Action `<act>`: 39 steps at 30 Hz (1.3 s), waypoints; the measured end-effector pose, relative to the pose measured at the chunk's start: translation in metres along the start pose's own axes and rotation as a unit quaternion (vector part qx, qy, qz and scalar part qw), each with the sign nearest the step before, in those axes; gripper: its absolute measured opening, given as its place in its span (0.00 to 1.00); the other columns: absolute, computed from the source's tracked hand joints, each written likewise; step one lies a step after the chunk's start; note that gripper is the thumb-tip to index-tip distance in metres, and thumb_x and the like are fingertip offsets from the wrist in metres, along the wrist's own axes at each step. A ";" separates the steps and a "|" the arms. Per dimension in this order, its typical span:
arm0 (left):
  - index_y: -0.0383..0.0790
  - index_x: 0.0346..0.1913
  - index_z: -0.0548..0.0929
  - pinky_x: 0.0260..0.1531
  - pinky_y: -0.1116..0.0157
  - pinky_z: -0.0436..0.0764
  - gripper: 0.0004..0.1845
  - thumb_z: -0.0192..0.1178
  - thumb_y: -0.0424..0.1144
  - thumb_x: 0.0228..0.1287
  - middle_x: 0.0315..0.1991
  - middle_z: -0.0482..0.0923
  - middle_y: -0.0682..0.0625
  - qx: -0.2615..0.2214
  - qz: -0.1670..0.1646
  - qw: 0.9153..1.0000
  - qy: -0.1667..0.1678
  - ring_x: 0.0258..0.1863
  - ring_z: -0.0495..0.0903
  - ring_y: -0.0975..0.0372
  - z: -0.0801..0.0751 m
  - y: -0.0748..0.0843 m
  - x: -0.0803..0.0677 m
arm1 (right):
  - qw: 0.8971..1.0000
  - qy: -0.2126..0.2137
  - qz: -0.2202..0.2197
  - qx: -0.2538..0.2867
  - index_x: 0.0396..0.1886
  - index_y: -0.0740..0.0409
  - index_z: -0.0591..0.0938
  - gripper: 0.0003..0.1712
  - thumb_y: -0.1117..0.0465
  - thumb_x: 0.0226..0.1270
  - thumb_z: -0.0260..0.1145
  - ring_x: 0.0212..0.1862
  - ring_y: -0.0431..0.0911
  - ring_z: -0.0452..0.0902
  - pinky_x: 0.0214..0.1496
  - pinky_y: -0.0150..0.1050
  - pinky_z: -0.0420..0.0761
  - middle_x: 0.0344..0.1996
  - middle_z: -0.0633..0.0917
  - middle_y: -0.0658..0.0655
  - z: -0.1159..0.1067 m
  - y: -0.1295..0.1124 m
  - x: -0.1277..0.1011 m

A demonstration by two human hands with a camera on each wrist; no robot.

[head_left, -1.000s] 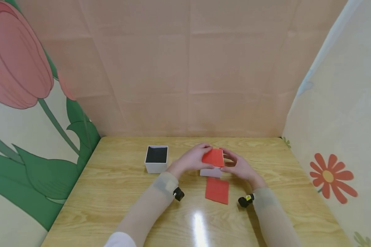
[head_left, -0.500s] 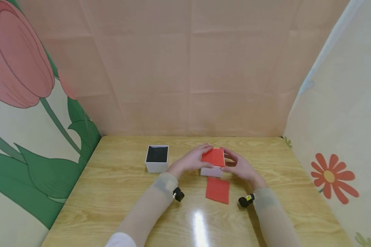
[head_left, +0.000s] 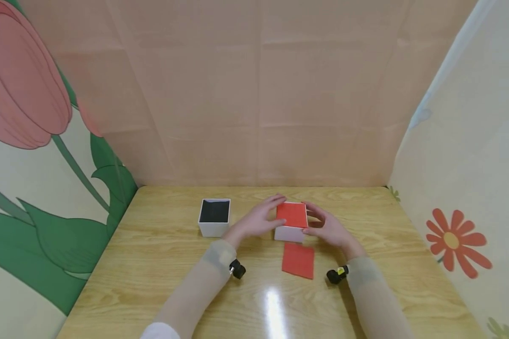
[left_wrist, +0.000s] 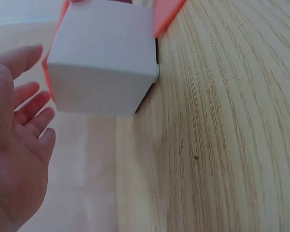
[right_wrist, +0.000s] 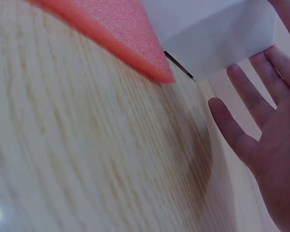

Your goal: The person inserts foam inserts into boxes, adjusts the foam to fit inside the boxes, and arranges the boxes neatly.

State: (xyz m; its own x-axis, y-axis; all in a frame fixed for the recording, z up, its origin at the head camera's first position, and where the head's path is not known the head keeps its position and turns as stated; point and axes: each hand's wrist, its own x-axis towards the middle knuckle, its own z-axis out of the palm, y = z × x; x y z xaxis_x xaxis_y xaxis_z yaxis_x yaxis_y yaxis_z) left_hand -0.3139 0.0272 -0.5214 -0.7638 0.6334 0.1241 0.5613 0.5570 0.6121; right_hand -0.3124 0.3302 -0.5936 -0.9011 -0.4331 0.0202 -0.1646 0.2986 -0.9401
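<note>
A small white box (head_left: 289, 233) stands mid-table with a red foam square (head_left: 292, 214) lying on its top. My left hand (head_left: 258, 220) is beside the box's left side; in the left wrist view the left hand (left_wrist: 14, 145) has straight fingers and stays a little apart from the white box (left_wrist: 104, 58). My right hand (head_left: 328, 228) is at the box's right side; in the right wrist view the right hand (right_wrist: 270, 121) is spread next to the white box (right_wrist: 217, 29). A second red foam sheet (head_left: 298, 260) lies flat just in front of the box.
An open white box with a black inside (head_left: 214, 217) stands left of my left hand. The wooden table (head_left: 152, 263) is walled by a pink back panel and flowered side panels. A red foam sheet (right_wrist: 116, 29) edge shows in the right wrist view.
The red foam square, held tilted over the box before, now lies flat on it. My left hand's fingers have come off the square and drawn slightly back; the right hand has barely moved.
</note>
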 end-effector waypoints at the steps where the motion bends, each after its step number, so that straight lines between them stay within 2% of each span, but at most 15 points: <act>1: 0.49 0.85 0.63 0.80 0.51 0.61 0.39 0.64 0.53 0.78 0.84 0.58 0.51 0.004 0.001 1.000 0.010 0.83 0.57 0.57 -0.002 0.000 -0.002 | 1.000 0.000 -0.002 0.001 0.88 0.42 0.58 0.57 0.51 0.67 0.80 0.74 0.69 0.69 0.72 0.69 0.72 0.80 0.67 0.62 0.000 0.000 0.000; 4: 0.45 0.81 0.69 0.78 0.53 0.66 0.34 0.65 0.48 0.78 0.79 0.66 0.49 0.014 0.005 0.999 0.029 0.78 0.66 0.55 -0.005 -0.002 -0.006 | 1.000 0.002 -0.004 0.005 0.88 0.40 0.59 0.57 0.51 0.66 0.81 0.75 0.69 0.68 0.72 0.69 0.71 0.80 0.68 0.61 0.001 -0.002 0.000; 8: 0.42 0.79 0.73 0.76 0.54 0.68 0.32 0.66 0.47 0.78 0.76 0.71 0.51 0.015 0.012 0.999 0.036 0.75 0.70 0.56 -0.007 -0.005 -0.008 | 1.000 0.001 -0.009 0.007 0.88 0.40 0.59 0.57 0.52 0.66 0.81 0.75 0.69 0.68 0.73 0.69 0.70 0.79 0.68 0.62 0.001 -0.001 0.000; 13: 0.41 0.77 0.75 0.75 0.55 0.70 0.31 0.67 0.47 0.77 0.74 0.72 0.51 0.017 0.012 0.999 0.033 0.74 0.72 0.56 -0.006 -0.003 -0.006 | 1.000 0.003 -0.011 0.003 0.88 0.43 0.58 0.58 0.52 0.66 0.81 0.75 0.69 0.68 0.72 0.69 0.70 0.80 0.68 0.62 0.000 0.001 -0.001; 21: 0.41 0.77 0.75 0.73 0.59 0.72 0.31 0.67 0.44 0.75 0.73 0.73 0.49 0.047 0.002 0.999 0.011 0.72 0.74 0.56 -0.005 0.005 0.001 | 1.000 0.011 -0.007 0.006 0.88 0.44 0.58 0.58 0.51 0.65 0.81 0.75 0.68 0.68 0.72 0.68 0.71 0.79 0.69 0.60 -0.001 0.004 -0.001; 26: 0.40 0.77 0.75 0.71 0.59 0.73 0.32 0.69 0.42 0.74 0.71 0.75 0.49 0.043 -0.023 0.999 0.009 0.70 0.76 0.54 -0.005 0.013 0.004 | 1.000 0.011 -0.010 0.005 0.88 0.44 0.58 0.58 0.51 0.65 0.81 0.75 0.68 0.69 0.72 0.68 0.71 0.79 0.69 0.60 0.000 0.004 -0.002; 31: 0.42 0.75 0.78 0.71 0.58 0.74 0.32 0.73 0.40 0.70 0.70 0.77 0.49 0.045 -0.068 0.997 0.010 0.70 0.76 0.54 -0.005 0.020 0.010 | 1.000 0.008 -0.012 0.007 0.88 0.42 0.59 0.57 0.51 0.66 0.81 0.74 0.69 0.69 0.72 0.69 0.71 0.78 0.69 0.60 0.001 0.002 -0.003; 35: 0.43 0.74 0.80 0.70 0.58 0.75 0.33 0.75 0.40 0.67 0.69 0.79 0.49 0.067 -0.096 0.993 0.008 0.69 0.76 0.56 -0.005 0.027 0.017 | 1.000 0.006 -0.013 0.010 0.88 0.41 0.59 0.56 0.53 0.66 0.81 0.74 0.69 0.69 0.72 0.69 0.71 0.78 0.69 0.61 0.001 0.002 -0.002; 39: 0.42 0.71 0.82 0.68 0.59 0.77 0.32 0.77 0.39 0.64 0.66 0.81 0.48 0.096 -0.101 0.990 0.005 0.65 0.79 0.56 -0.005 0.032 0.021 | 1.000 0.005 -0.008 0.011 0.88 0.41 0.59 0.57 0.52 0.66 0.81 0.74 0.69 0.69 0.72 0.68 0.71 0.79 0.69 0.61 0.002 0.003 -0.002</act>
State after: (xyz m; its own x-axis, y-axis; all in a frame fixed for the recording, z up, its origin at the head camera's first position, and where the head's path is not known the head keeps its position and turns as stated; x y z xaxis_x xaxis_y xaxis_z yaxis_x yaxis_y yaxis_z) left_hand -0.3135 0.0559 -0.4953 -0.8693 0.4938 0.0219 0.4459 0.7643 0.4658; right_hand -0.3103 0.3304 -0.5970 -0.9021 -0.4298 0.0387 -0.1708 0.2734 -0.9466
